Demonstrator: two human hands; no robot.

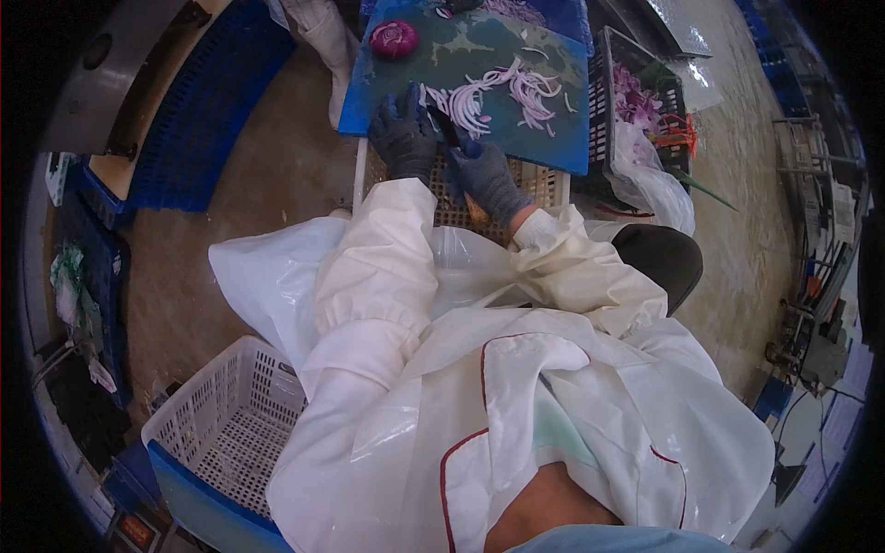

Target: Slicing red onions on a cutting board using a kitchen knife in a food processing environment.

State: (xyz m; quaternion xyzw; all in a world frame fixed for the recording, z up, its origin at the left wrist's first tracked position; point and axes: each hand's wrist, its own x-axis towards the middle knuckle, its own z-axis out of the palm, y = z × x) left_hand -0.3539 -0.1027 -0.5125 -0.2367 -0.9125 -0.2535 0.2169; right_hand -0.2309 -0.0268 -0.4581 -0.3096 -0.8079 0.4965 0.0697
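My right hand, in a grey knit glove, grips a knife with a dark blade. Its blade sits close to the fingers of my left hand, which wears a dark glove and rests on the near left part of a cutting board. Pale onion shows beside those fingertips; how much of it lies beneath them is hidden. Red onion slices lie just past the knife, and a second loose heap of slices spreads to the right. Farther left sits a rounded red onion.
Beneath the board stands a pale perforated crate. A black crate at right holds purple onion skins and a plastic bag. Another person's dark glove is at the board's far edge. A white crate stands lower left.
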